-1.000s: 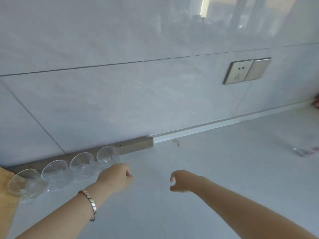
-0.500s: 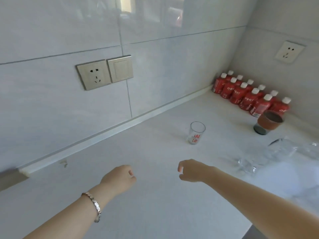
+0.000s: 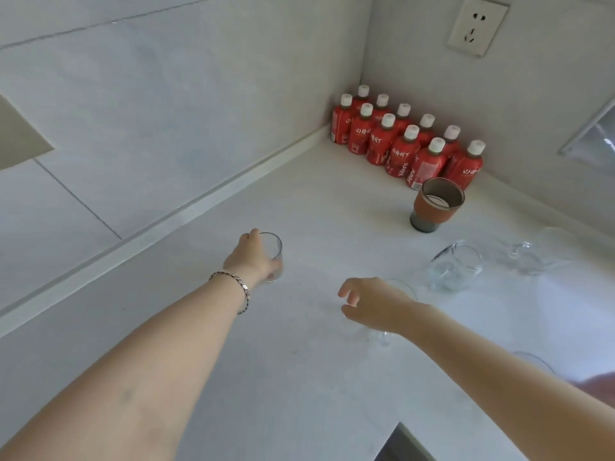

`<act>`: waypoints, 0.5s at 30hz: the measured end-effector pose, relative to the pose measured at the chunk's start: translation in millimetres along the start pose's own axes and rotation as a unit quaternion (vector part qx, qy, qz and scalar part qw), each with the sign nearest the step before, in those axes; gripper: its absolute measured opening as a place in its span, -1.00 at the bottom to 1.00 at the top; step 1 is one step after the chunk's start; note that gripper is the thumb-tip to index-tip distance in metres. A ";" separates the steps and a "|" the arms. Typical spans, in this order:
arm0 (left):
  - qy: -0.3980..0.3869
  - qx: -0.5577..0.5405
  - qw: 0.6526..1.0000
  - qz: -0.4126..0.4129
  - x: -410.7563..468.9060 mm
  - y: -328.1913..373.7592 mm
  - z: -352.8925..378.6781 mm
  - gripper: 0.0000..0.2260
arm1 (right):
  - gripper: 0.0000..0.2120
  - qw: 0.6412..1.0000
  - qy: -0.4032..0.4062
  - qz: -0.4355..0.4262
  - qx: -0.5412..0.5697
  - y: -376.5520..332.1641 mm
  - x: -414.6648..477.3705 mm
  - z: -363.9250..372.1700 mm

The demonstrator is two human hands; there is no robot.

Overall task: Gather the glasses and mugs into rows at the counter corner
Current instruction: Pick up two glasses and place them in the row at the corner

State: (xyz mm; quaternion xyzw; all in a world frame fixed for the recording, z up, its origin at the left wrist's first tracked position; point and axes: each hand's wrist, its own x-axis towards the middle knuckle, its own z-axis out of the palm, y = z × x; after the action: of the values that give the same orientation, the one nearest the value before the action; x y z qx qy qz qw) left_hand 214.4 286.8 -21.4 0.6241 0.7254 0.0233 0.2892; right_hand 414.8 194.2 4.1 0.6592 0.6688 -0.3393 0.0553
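The left hand (image 3: 251, 257) is wrapping around a small clear glass (image 3: 274, 257) that is standing upright on the white counter (image 3: 299, 377); the fingers are closing on its near side, though whether the grip is firm cannot be told. A chain bracelet (image 3: 238, 289) is sitting on that wrist. The right hand (image 3: 372, 306) is hovering with fingers spread and curled, empty, just over a stemmed clear glass (image 3: 387, 331) whose bowl is mostly hidden behind it; whether it is touching cannot be told. Just beyond and to the right of the right hand, a clear glass mug (image 3: 456, 267) is standing, with another clear glass piece (image 3: 529, 261) farther right. Well beyond both hands, a brown-sleeved tumbler (image 3: 436, 204) is standing upright, and behind it red bottles with white caps (image 3: 399, 141) are lining up in two rows in the wall corner. A further glass rim (image 3: 532, 361) is showing beside the right forearm.
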 end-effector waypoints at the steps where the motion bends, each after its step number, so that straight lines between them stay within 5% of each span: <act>1: 0.022 -0.008 1.000 -0.008 2.2 2.1 3.3 -0.42 | -0.70 1.000 0.004 -0.002 -0.003 5.7 -0.4 -1.6; 6: 0.051 -0.001 0.999 0.007 -17.7 1.2 11.9 -0.37 | -0.64 0.994 0.097 -0.008 0.041 39.6 -4.6 -10.8; 9: 0.051 -0.006 0.999 0.017 -49.0 -7.3 19.3 -0.32 | -0.43 0.986 0.158 0.015 0.057 62.6 -8.1 -11.5; 15: 0.018 -0.023 1.000 -0.005 -107.2 -37.4 22.0 -0.32 | -0.03 0.989 0.068 0.116 0.062 74.8 1.5 18.6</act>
State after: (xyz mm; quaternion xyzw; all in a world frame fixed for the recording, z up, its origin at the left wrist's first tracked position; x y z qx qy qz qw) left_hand 196.7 172.9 -12.6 0.6135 0.7327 0.0499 0.2902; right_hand 476.4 178.2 -39.4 0.7560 0.5676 -0.3261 0.0075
